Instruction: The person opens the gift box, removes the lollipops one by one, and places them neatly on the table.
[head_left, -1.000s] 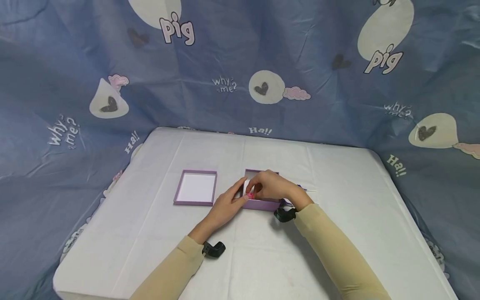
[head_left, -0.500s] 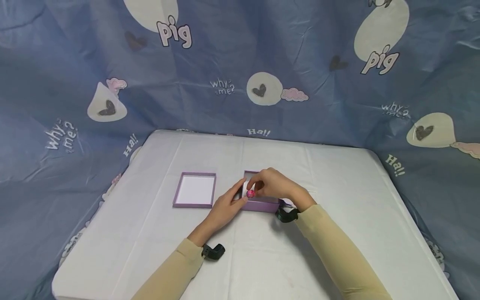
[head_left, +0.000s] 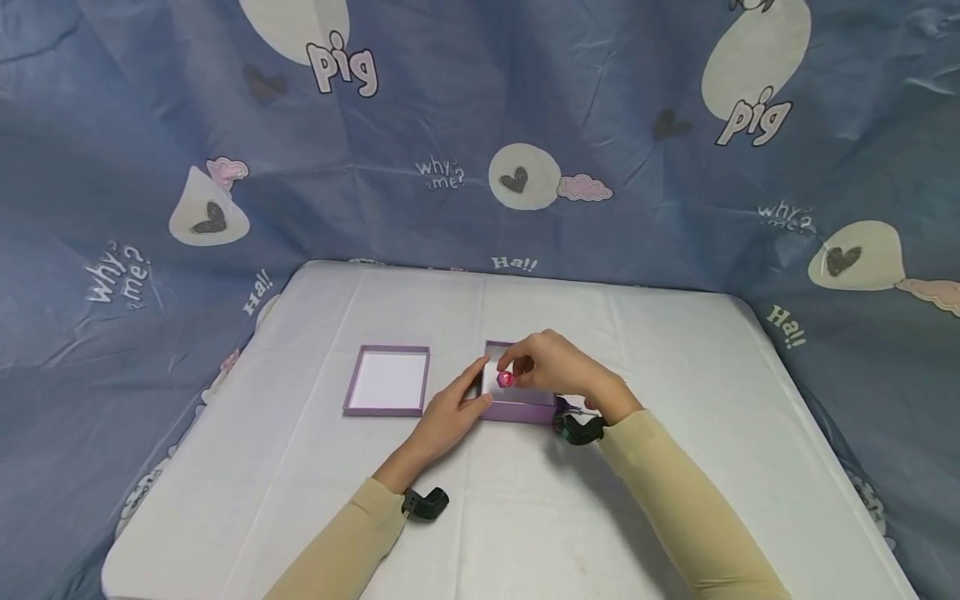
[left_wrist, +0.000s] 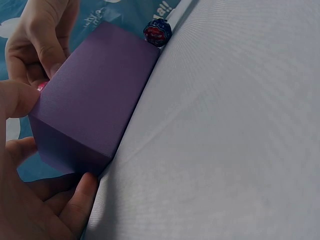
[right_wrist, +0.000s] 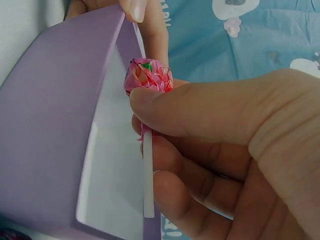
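My right hand (head_left: 558,362) pinches a lollipop (right_wrist: 148,75) in a pink wrapper between thumb and forefinger, its white stick pointing down along the curled fingers. It holds the lollipop over the opening of a purple box (head_left: 521,412) with a white inside. My left hand (head_left: 447,417) grips the left end of that box, thumb at the near rim corner and fingers along the side, as the left wrist view shows. Part of the box's inside is hidden behind my right hand.
A shallow purple lid (head_left: 386,412), white inside, lies left of the box. Another lollipop (left_wrist: 157,32), in a dark blue and red wrapper, lies by the box's right end, mostly hidden by my right wrist in the head view. A white cloth (head_left: 517,508) covers the table.
My right hand has lifted slightly and shifted right, and the pink lollipop's head shows more clearly above the box. My left hand stays on the box.
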